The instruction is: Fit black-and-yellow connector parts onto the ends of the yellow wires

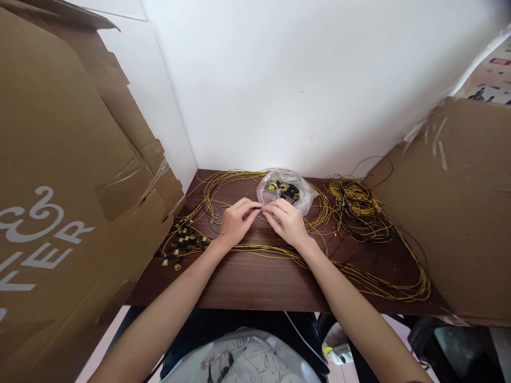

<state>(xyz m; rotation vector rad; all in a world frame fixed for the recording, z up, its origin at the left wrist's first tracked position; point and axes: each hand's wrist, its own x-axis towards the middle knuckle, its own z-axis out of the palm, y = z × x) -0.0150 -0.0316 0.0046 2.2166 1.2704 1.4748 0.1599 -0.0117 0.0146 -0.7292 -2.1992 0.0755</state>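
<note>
My left hand [238,221] and my right hand [288,221] meet over the middle of the table, thumbs and fingertips pinched together. A thin dark wire [261,208] shows between the fingertips, though its ends are mostly hidden by the fingers. Just beyond my hands sits a clear plastic bag [306,199], open at the top, with small black and yellow parts [284,190] inside. A bundle of yellow and black wires [263,249] runs beneath my wrists. Black connectors with yellow ends [186,242] lie clustered to the left of my left hand.
A tangled coil of yellow and black wire [355,205] lies at the right of the dark brown table [239,287]. Large cardboard boxes stand at the left [59,175] and right [451,213]. A white wall [303,96] rises behind. A printed plastic bag [247,356] is below the table's front edge.
</note>
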